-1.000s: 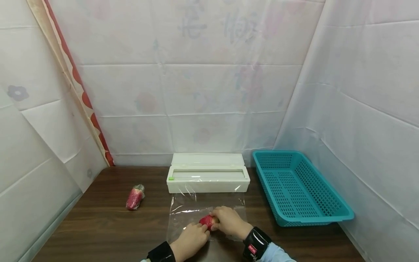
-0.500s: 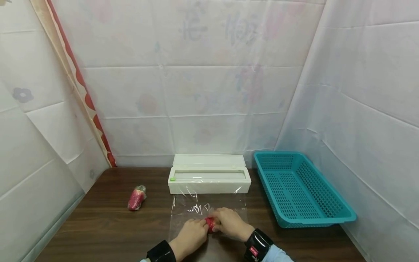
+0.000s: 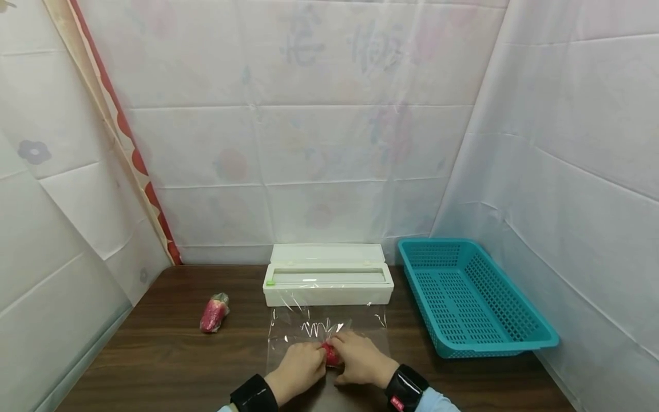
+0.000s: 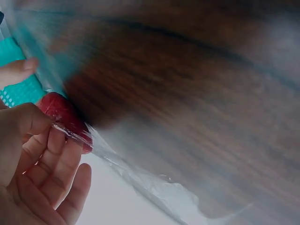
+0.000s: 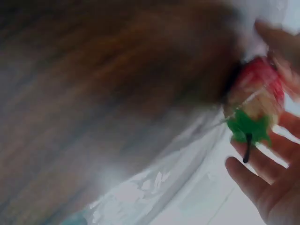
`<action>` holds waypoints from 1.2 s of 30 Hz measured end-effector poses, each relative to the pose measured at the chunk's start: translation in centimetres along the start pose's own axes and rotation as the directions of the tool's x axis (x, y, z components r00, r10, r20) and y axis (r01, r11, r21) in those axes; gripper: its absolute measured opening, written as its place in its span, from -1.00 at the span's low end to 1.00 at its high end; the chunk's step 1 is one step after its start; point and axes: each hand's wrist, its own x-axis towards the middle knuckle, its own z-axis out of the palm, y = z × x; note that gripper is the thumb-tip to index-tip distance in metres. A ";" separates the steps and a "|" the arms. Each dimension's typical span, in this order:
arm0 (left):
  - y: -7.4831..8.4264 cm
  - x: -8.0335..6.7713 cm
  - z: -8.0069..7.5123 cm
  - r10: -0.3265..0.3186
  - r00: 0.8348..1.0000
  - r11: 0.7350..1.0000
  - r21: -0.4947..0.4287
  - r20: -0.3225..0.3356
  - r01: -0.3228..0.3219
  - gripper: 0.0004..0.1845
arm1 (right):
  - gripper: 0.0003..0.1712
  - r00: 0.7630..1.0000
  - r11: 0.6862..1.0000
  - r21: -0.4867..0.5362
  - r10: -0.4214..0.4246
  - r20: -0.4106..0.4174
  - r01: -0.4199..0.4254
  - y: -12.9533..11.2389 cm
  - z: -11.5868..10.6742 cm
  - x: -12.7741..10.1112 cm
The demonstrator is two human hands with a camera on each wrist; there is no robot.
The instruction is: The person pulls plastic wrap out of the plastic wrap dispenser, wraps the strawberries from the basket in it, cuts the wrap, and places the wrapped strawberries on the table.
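Observation:
A red strawberry [image 3: 332,356] with a pale top, green leaf cap and dark stem lies between my two hands, partly covered by clear plastic wrap [image 4: 140,183]. My left hand [image 3: 300,366] holds its near side, the thumb [image 4: 35,118] and curled fingers pinching the wrap against the fruit. My right hand [image 3: 361,359] is at the other side, its fingertips touching the strawberry's top from above. Its thumb stands apart from the fruit, and its other fingers [image 5: 255,164] are spread loosely beside the leaf cap. The wrap runs back to a white dispenser [image 3: 328,294].
Another strawberry [image 3: 214,313], wrapped in film, lies on the dark wooden table [image 3: 159,355] to the left. A teal plastic basket [image 3: 465,297] stands on the right. White sheets [image 3: 329,143] hang behind and along both sides.
The strawberry has turned and shifted slightly right between my hands, more of it now covered. My right thumb has come away from it, and the right fingers have moved over its top.

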 end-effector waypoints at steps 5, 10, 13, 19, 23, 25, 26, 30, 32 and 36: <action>-0.2 0.0 -0.2 -0.023 0.999 0.999 -0.034 0.028 0.024 -0.80 | -0.40 0.994 0.996 -0.058 -0.067 -0.081 0.062 0.1 0.0 -0.2; -0.4 0.2 -0.7 -0.113 0.991 0.989 -0.092 0.074 0.119 -0.83 | -0.47 0.993 0.996 -0.030 -0.081 -0.081 0.079 0.3 -0.3 -0.2; -0.1 0.4 -0.9 -0.196 0.971 0.972 -0.101 0.134 0.210 -0.78 | -0.48 0.993 0.996 -0.007 -0.084 -0.081 0.084 0.4 -0.3 -0.1; 1.0 0.4 -0.1 -0.229 0.946 0.967 -0.058 0.228 0.249 -0.16 | -0.51 0.998 0.998 0.061 -0.029 -0.054 0.032 0.6 -0.4 -0.3; 1.1 0.1 0.5 -0.209 0.964 0.975 -0.034 0.166 0.218 -0.33 | -0.49 0.997 0.994 0.101 -0.025 -0.067 0.031 0.6 -0.4 -0.3; 0.8 0.0 0.4 -0.197 0.969 0.977 -0.051 0.150 0.206 -0.44 | -0.47 0.997 0.992 0.118 -0.024 -0.071 0.033 0.6 -0.3 -0.3; 0.6 0.0 0.4 -0.192 0.969 0.976 -0.073 0.152 0.205 -0.48 | -0.47 0.997 0.991 0.129 -0.020 -0.069 0.029 0.6 -0.2 -0.3; -0.4 0.3 0.0 -0.172 0.962 0.954 -0.206 0.210 0.216 -0.62 | -0.46 0.998 0.988 0.157 -0.002 -0.060 0.011 0.6 -0.1 -0.3; -0.9 0.4 -0.2 -0.173 0.954 0.932 -0.271 0.246 0.239 -0.67 | -0.47 0.998 0.985 0.171 -0.004 -0.061 0.014 0.7 -0.1 -0.2; -1.8 0.3 -0.5 -0.194 0.943 0.897 -0.340 0.269 0.281 -0.72 | -0.49 0.999 0.974 0.225 -0.011 -0.046 0.021 0.9 -0.2 0.1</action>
